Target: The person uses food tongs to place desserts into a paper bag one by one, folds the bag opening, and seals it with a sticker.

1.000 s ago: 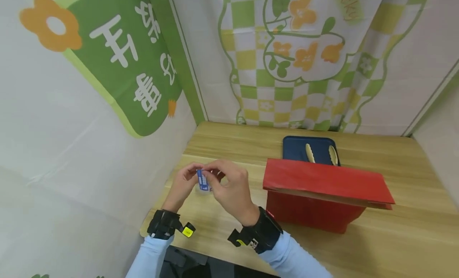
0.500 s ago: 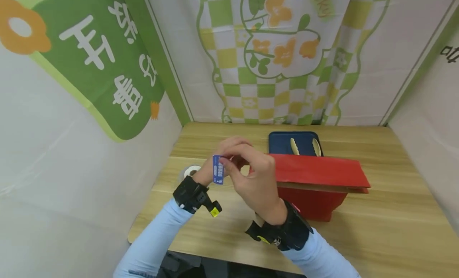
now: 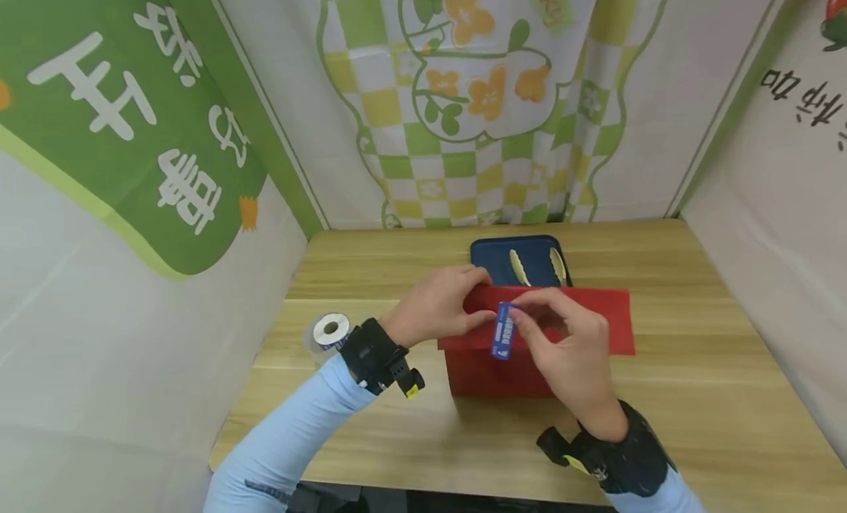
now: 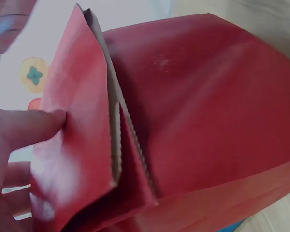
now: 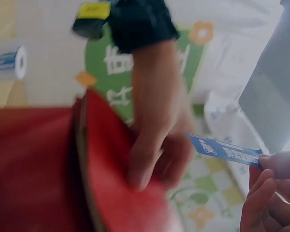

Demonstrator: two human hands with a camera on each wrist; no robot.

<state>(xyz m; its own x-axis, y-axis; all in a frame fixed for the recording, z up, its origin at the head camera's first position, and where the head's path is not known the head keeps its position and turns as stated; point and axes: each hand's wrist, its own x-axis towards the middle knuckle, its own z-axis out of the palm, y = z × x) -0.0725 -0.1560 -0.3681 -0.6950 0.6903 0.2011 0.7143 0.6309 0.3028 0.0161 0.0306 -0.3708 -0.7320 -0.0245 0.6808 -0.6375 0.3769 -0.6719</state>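
Observation:
A red paper bag (image 3: 496,377) stands on the table with its top folded over into a flap (image 3: 609,314). My left hand (image 3: 437,303) holds the left end of that flap, its thumb (image 4: 43,126) on the front face and the other fingers behind it. Between thumb and fingers my right hand (image 3: 576,351) pinches one end of a small blue sticker (image 3: 503,331) with white print. The sticker hangs in front of the flap in the head view, and its printed face shows in the right wrist view.
On the left of the wooden table (image 3: 397,432) stands a roll of stickers (image 3: 331,329). Behind the bag lies a dark blue tray (image 3: 483,252) with tongs (image 3: 519,267) on it. Printed cloth walls enclose the table at the back and sides.
Both hands have moved right from near the sticker roll to the bag. The left hand has let go of the sticker and taken hold of the flap; the right carries the sticker.

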